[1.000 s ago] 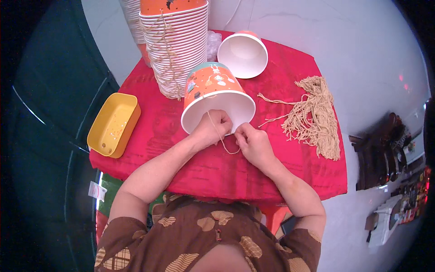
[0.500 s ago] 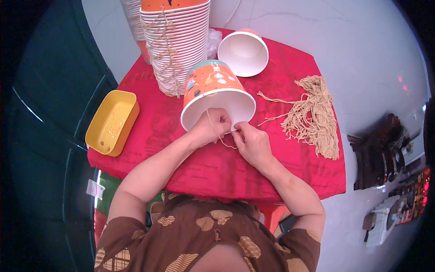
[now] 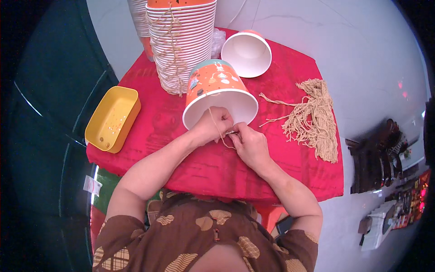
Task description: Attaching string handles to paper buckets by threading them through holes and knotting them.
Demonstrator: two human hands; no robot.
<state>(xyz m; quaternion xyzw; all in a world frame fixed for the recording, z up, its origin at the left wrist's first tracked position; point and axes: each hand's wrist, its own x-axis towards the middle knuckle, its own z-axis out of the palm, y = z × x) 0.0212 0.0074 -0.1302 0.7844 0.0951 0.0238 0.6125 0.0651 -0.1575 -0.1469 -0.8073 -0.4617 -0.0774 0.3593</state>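
An orange paper bucket (image 3: 217, 78) with a teal base and white inside lies on its side, its mouth facing me. A tan cord (image 3: 212, 114) comes from the upper rim, crosses the back of my left hand (image 3: 215, 123) and loops below toward my right fingers. My left hand is closed in a pinch inside the lower part of the mouth; what its fingertips hold is hidden. At the lower rim, my right hand (image 3: 252, 144) pinches around the cord's lower end, with a small dark spot at its fingertips.
Behind stands a tall stack of similar buckets (image 3: 181, 50) with cords hanging down its side. Another white-lined bucket (image 3: 247, 54) lies at the back. A bundle of tan cords (image 3: 317, 122) is on the right of the red tablecloth (image 3: 290, 177), a yellow tub (image 3: 113, 118) on the left.
The view has shifted slightly. Both hands stay at the bucket's lower rim, and my right fingertips have changed position a little, with a dark spot now showing between them.
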